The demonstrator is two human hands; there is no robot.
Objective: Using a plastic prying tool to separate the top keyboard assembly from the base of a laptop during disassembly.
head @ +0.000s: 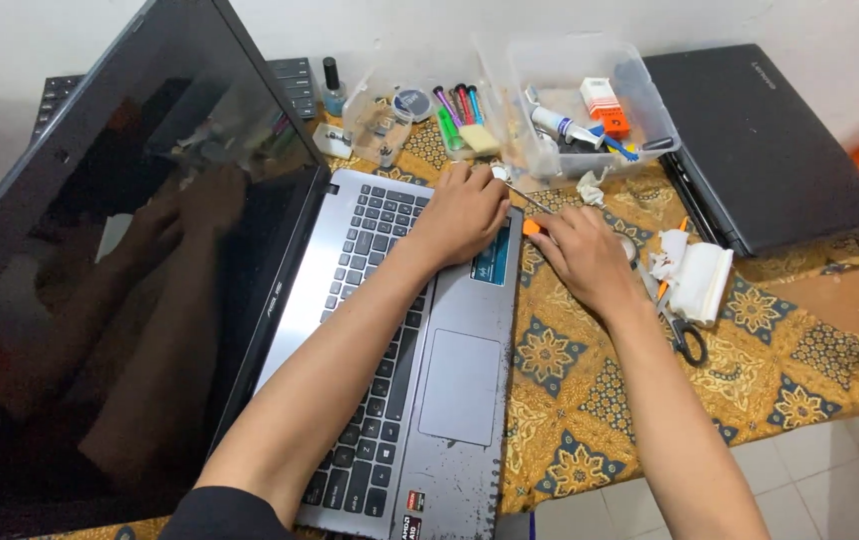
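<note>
The sleeve (230, 515) sits lowest, both forearms reaching out from it over the open laptop (390, 400), which lies turned so its far corner meets the hands. The left hand (465, 212) presses flat on that corner, fingers curled together, apparently steadying the case; whether it pinches anything I cannot tell. Just right of it, the right hand (582, 258) is closed around an orange-handled screwdriver (531, 212), its thin shaft angling up-left to the laptop's edge beside the left fingertips. Right of this grip lie tissue (695, 275) and scissors (685, 335) on the patterned cloth (570, 400). Beyond the grip stand clear tubs (590, 110) of pens and tubes, within reach; further right a closed laptop (765, 145).
</note>
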